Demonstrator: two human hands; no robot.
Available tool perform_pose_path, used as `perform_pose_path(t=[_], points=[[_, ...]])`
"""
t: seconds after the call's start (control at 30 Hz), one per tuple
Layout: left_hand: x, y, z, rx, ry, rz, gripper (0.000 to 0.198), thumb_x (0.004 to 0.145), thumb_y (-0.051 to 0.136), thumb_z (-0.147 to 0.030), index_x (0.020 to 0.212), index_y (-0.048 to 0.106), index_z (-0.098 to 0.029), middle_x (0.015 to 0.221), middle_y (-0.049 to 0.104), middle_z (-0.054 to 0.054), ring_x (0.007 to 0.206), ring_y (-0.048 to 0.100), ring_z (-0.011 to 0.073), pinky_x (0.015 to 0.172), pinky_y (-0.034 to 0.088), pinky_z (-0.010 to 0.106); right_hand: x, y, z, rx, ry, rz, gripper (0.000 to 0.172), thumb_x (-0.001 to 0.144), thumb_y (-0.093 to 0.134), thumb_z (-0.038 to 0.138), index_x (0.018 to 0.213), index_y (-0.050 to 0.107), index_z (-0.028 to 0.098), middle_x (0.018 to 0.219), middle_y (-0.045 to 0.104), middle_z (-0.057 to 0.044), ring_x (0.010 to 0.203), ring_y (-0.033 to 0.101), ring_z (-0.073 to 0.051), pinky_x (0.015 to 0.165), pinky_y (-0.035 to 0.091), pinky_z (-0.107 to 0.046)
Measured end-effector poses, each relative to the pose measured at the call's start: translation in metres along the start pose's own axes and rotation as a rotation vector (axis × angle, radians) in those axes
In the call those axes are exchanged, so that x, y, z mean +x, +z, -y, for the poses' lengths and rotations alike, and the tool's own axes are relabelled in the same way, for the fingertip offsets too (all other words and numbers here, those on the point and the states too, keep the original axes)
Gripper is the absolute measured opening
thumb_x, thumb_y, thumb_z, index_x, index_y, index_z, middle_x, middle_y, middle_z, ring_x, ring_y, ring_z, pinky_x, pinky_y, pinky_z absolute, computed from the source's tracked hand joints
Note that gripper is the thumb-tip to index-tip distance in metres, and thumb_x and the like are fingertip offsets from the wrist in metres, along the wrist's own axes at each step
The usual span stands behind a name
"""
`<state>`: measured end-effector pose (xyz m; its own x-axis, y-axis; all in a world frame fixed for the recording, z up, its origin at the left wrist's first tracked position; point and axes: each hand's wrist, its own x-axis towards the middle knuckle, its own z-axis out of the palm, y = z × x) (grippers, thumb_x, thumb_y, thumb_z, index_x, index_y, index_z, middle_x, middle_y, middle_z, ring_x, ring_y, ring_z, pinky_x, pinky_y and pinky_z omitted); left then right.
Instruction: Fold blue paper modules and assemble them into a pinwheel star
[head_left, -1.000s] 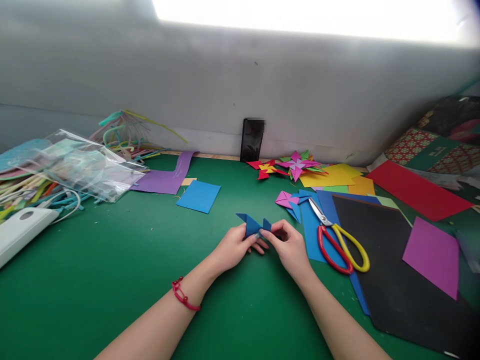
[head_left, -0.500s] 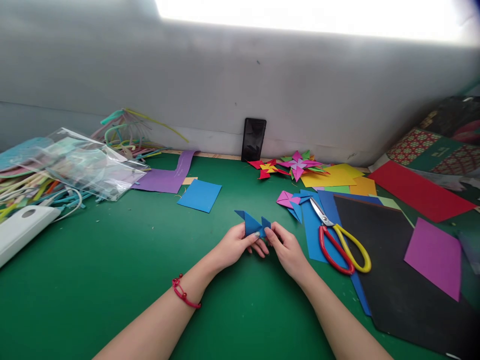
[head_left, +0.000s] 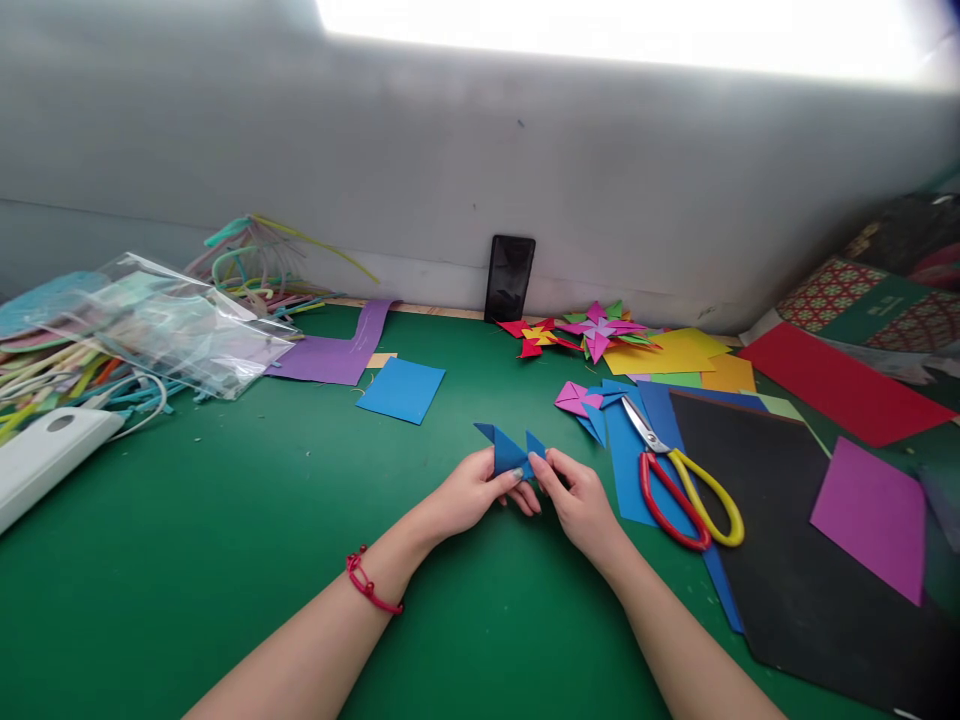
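Observation:
A folded piece of blue paper (head_left: 508,452) with pointed flaps is held between both hands above the green table. My left hand (head_left: 480,490) is closed on its left part, thumb on the near face and fingers behind. With thumb and fingers, my right hand (head_left: 571,492) pinches the right end by a small upright flap. Parts of the paper are hidden by the fingers. To the right of it lies a folded pink and blue paper piece (head_left: 579,399). Beyond the left hand is a flat blue square of paper (head_left: 402,390).
Scissors (head_left: 679,480) with red and yellow handles lie on blue sheets and a black board (head_left: 802,540) at right. Folded paper stars (head_left: 598,330) and a leaning phone (head_left: 510,280) are at the back. A white power strip (head_left: 56,455) and plastic bag (head_left: 202,340) are left.
Both hands keep the same hold on the folded blue paper. The whole view has shifted very slightly; nothing else has visibly moved.

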<state>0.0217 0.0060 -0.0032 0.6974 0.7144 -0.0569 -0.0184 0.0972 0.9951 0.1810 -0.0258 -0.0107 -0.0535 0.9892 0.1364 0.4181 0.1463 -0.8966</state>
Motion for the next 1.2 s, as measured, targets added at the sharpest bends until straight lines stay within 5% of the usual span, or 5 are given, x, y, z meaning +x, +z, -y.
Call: perform_pose_path(t=[1.2], points=[[0.0013, 0.0008, 0.0002, -0.057, -0.003, -0.074, 0.022, 0.082, 0.049, -0.031, 0.095, 0.051, -0.012, 0.081, 0.068, 0.01, 0.074, 0.064, 0.0181, 0.06, 0.042, 0.024, -0.0024, 0.0023, 0.0019, -0.05, 0.001, 0.016, 0.029, 0.09, 0.035, 0.032, 0.064, 0.032, 0.021, 0.06, 0.035, 0.004, 0.055, 0.034, -0.012, 0.054, 0.029, -0.025]])
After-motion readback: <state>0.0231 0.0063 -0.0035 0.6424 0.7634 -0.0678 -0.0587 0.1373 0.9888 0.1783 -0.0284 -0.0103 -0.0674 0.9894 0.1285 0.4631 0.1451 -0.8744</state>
